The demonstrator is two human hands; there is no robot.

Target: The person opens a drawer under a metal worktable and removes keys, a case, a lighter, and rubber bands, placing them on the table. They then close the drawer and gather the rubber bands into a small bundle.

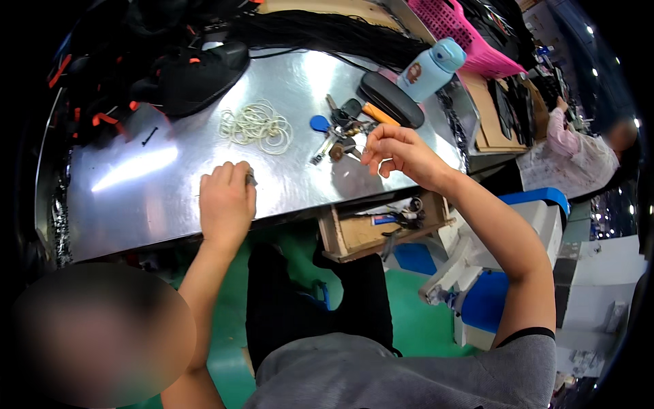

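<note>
My left hand (pixel 227 202) rests palm down on the metal tabletop (pixel 170 194), fingers together and bent. A small greyish thing peeks out beside its index finger, too little of it showing to name. Over the table's right part my right hand (pixel 407 155) is raised, thumb and fingers pinched together; whatever may be between them is too small to make out. Just left of it lies a bunch of keys (pixel 335 140) with a blue round tag (pixel 319 123). Between my hands, farther back, is a loose tangle of pale elastic cord (pixel 257 127).
Black shoe parts (pixel 197 78) pile up at the back left, black laces (pixel 327 31) along the back. A dark glasses case (pixel 390 99), an orange lighter (pixel 379 114) and a blue bottle (pixel 430 70) stand right. Below juts an open wooden drawer (pixel 354 242). Another person (pixel 569 160) sits at right.
</note>
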